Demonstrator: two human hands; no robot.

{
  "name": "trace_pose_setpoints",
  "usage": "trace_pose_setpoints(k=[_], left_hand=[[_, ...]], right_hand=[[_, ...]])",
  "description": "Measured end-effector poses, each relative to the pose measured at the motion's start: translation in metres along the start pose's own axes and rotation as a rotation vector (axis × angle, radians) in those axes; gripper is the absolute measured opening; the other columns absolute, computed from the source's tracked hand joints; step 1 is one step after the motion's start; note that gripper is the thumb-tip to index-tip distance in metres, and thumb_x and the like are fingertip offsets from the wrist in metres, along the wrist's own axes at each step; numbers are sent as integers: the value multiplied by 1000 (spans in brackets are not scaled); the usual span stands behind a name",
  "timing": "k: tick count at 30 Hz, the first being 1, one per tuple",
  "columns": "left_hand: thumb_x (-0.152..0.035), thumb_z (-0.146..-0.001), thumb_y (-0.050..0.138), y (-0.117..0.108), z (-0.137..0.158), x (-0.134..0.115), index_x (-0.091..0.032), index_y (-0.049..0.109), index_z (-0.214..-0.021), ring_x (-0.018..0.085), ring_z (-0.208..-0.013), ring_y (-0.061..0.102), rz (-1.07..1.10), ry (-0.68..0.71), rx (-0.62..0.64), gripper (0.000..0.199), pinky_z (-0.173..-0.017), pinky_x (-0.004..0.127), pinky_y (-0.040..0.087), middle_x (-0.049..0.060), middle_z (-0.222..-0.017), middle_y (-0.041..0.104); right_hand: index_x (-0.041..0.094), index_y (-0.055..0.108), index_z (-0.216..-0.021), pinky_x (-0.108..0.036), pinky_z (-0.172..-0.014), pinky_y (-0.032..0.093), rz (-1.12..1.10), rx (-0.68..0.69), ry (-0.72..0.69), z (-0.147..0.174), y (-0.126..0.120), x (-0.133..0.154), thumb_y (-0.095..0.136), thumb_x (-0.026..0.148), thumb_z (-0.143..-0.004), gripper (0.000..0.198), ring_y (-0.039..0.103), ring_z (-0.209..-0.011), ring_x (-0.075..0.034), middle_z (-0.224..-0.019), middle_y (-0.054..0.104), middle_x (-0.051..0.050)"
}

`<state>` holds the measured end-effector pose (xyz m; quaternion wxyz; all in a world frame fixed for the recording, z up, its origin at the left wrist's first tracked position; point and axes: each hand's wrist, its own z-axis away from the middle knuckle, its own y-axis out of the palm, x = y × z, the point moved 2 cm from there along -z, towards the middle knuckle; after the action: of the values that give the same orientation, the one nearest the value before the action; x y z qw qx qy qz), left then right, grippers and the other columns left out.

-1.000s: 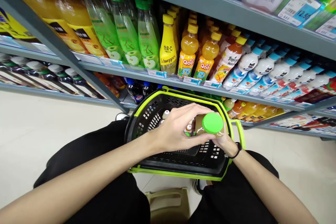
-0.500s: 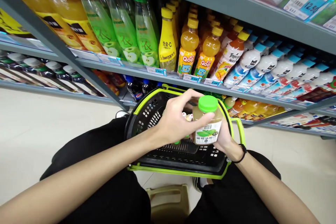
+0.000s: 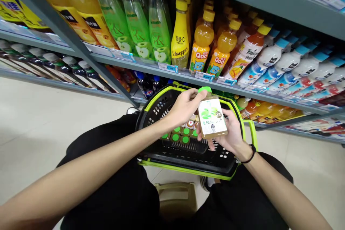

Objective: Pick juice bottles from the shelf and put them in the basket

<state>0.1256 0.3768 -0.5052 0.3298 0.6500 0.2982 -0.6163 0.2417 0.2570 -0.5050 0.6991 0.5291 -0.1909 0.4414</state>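
A juice bottle (image 3: 212, 116) with a green cap and a white label is tilted over the shopping basket, label facing up at me. My left hand (image 3: 185, 106) pinches it near the cap, thumb along the top. Fingers of my right hand (image 3: 233, 131) support the bottle from below and along its right side; some of them are hidden behind it. Beneath, the black basket (image 3: 151, 152) with lime-green handles holds several small bottles (image 3: 175, 137) with green caps, plus some with white and red tops.
Ahead stands a grey shelf (image 3: 151, 66) with rows of drinks, including a yellow Schweppes bottle (image 3: 180, 34) and orange Qoo bottles (image 3: 201, 41). My black-trousered legs flank the basket. A beige plastic stool (image 3: 176, 197) is below, on the pale tiled floor (image 3: 32, 122).
The juice bottle has tipped so its label faces up more. My left hand has shifted up to the cap, and my right hand has come into fuller view. Bottles in the basket show more.
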Motion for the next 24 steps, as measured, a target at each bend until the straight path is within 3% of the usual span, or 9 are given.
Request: trace_pose_setpoints(k=[6,13,17,21,24], left_hand=[[-55,-89,72,6,-1,0,-11,67,-83,13,-66,57,277,-179,-56,45,-58,24,43,5,-77,64],[-55,-82,82,7,-4,3,-12,72,-89,15,-74,62,459,-84,-115,46,-66,26,50,7,-87,70],[-54,-89,77,7,-4,-4,-12,74,-100,22,-100,70,478,7,-17,44,-91,32,55,12,-108,76],[-55,-93,75,5,-3,-9,-12,74,-107,26,-112,71,449,73,10,45,-100,36,55,14,-120,76],[-56,-95,73,2,-3,-9,-13,73,-113,27,-120,69,408,143,41,47,-106,37,53,14,-130,73]], right_hand=[[7,67,-112,-35,-49,58,-31,50,-88,4,0,4,47,62,-94,61,72,-69,-27,-90,73,-16],[15,63,-123,-30,-52,56,85,-105,-248,1,5,-3,62,53,-94,48,68,-80,-23,-101,71,-12],[21,58,-133,-23,-49,47,364,-230,-413,1,-2,-7,73,47,-94,50,63,-75,-16,-107,69,-7],[21,46,-153,-36,-88,60,813,-362,-613,3,-9,-4,81,45,-89,77,67,-107,-24,-123,68,-10],[20,40,-156,-43,-92,60,1061,-481,-651,4,-12,-3,81,48,-86,86,68,-107,-28,-124,68,-13]])
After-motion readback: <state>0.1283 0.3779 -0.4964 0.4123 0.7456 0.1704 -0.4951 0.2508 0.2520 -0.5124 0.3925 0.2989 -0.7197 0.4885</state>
